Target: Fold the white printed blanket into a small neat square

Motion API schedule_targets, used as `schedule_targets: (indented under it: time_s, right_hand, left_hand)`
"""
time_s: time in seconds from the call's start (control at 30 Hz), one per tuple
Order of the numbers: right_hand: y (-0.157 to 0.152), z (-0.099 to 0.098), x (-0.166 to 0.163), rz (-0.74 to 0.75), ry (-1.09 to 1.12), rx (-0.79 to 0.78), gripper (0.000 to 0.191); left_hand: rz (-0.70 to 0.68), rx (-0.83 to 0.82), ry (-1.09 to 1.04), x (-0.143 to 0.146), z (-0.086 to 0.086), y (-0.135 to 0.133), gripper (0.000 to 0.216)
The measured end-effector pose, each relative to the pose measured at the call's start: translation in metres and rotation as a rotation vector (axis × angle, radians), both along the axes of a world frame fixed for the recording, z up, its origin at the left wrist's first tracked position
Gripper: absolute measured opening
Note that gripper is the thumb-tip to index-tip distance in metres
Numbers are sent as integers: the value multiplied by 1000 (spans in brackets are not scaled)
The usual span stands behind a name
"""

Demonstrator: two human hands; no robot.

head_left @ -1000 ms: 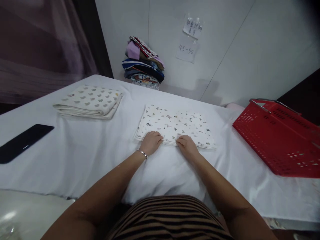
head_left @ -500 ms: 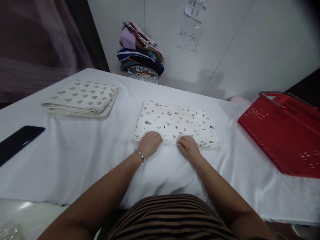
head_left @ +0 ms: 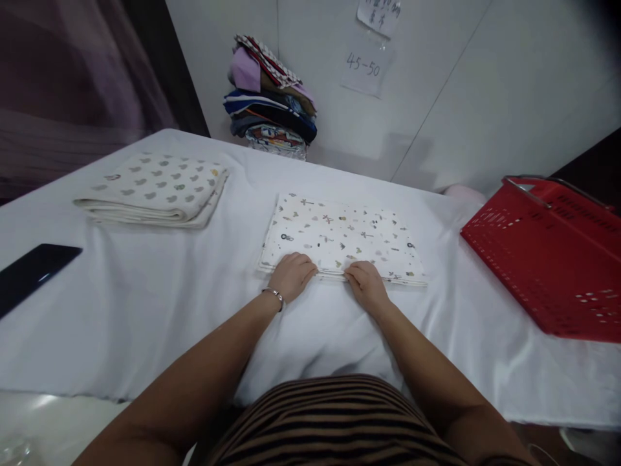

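In front of me a white printed cloth (head_left: 339, 233), folded into a flat rectangle, lies on the white-covered table (head_left: 160, 304). My left hand (head_left: 294, 277), with a bracelet at the wrist, is closed on the cloth's near edge, left of its middle. A short way to the right, my right hand (head_left: 366, 283) pinches the same edge between thumb and fingers. The layers show as thin lines along that edge between the two hands. Both thumbs' undersides are partly hidden.
A second folded cloth (head_left: 155, 188) with a grey print lies at the left, behind a dark phone-like slab (head_left: 36, 275). At the right stands a red plastic basket (head_left: 548, 252) with metal handles. Beyond the table's far edge rises a stack of folded clothes (head_left: 272, 97) against the wall.
Hands and cloth stay almost the same, both hands still at the near edge. The whole view has shifted very slightly.
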State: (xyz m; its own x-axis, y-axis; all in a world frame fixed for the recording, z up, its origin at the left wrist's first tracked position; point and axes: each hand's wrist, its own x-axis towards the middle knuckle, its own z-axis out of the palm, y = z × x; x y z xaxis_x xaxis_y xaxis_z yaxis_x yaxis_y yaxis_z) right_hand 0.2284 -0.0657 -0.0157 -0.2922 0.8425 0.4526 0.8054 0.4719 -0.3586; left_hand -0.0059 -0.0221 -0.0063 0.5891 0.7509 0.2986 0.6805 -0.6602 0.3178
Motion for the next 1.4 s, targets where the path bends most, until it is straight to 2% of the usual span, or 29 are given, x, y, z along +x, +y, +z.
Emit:
schedule_targets:
  time_s: [0.17,0.47,0.8,1.03,1.4]
  right_hand:
    - [-1,0,0,23,-48,14,23]
    - [-3,1,1,45,-73,-6,21]
    - [0,2,-2,18,-38,-14,23]
    - [-2,6,-5,24,-49,-19,21]
    - [1,0,-7,-16,27,-8,20]
  left_hand:
    - [17,50,38,2,6,-4,30]
    - [-46,1,44,-4,4,-5,24]
    - [9,16,31,-1,-1,-2,29]
    - [51,30,75,4,3,-4,27]
    - [77,76,54,5,-3,-2,26]
